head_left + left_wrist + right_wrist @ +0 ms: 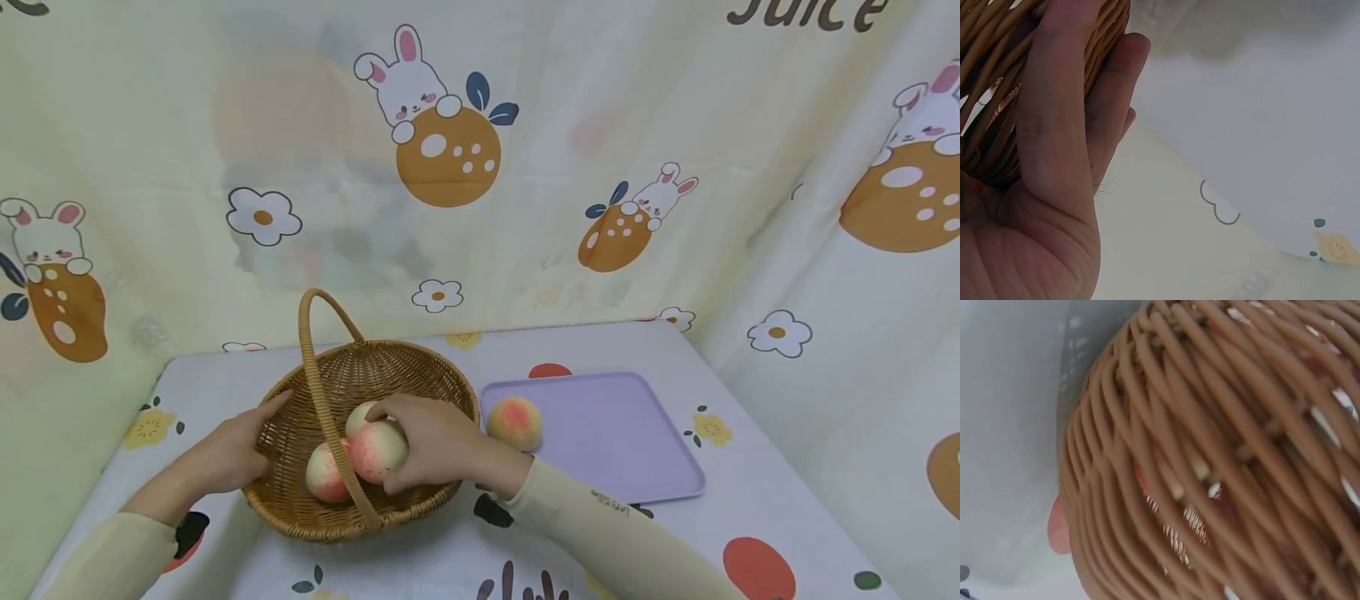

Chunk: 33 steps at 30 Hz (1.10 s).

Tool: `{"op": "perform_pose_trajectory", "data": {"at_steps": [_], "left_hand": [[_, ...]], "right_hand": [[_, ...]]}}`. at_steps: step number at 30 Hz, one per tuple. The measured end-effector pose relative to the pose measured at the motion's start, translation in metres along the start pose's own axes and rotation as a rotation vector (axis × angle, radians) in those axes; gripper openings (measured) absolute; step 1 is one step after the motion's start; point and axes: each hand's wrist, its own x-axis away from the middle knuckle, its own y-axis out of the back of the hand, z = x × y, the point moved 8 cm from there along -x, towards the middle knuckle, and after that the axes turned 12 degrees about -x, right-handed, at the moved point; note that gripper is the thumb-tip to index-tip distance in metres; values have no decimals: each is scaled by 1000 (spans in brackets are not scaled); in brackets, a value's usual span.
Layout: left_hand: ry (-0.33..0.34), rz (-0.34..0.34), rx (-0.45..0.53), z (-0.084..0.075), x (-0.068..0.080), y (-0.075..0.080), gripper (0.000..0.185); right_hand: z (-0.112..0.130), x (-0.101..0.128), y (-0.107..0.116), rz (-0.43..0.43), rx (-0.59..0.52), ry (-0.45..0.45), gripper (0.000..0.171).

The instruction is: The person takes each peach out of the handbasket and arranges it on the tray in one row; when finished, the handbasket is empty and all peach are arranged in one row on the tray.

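A woven wicker basket (pixel 427 375) with a tall handle stands on the table and holds three peaches. My right hand (pixel 427 442) reaches into it, fingers curled over the front peach (pixel 375 452). A second peach (pixel 322 475) lies to its left and a third (pixel 362 414) behind. My left hand (pixel 232 450) lies flat with straight fingers against the basket's outer left wall (pixel 985 112). Another peach (pixel 515 422) sits on the purple tray (pixel 622 433) to the right. The right wrist view shows only the basket's weave (pixel 1210 456) up close.
The table wears a white cloth (pixel 735 492) printed with fruit and flowers. A rabbit-patterned curtain (pixel 525 167) hangs close behind and along the right side. The purple tray lies just right of the basket.
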Motion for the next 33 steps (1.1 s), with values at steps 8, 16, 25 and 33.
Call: {"op": "perform_pose_trajectory", "data": {"at_steps": [8, 16, 25, 33], "left_hand": [[3, -2, -12, 0, 0, 0, 99], [11, 10, -4, 2, -2, 0, 99], [8, 12, 11, 1, -2, 0, 99], [2, 13, 12, 0, -3, 1, 99]], "right_hand": [[-11, 4, 31, -170, -454, 52, 66], [-31, 15, 63, -176, -1008, 83, 68], [-60, 42, 105, -267, -1005, 106, 69], [-98, 77, 130, -307, -983, 38, 70]]}}
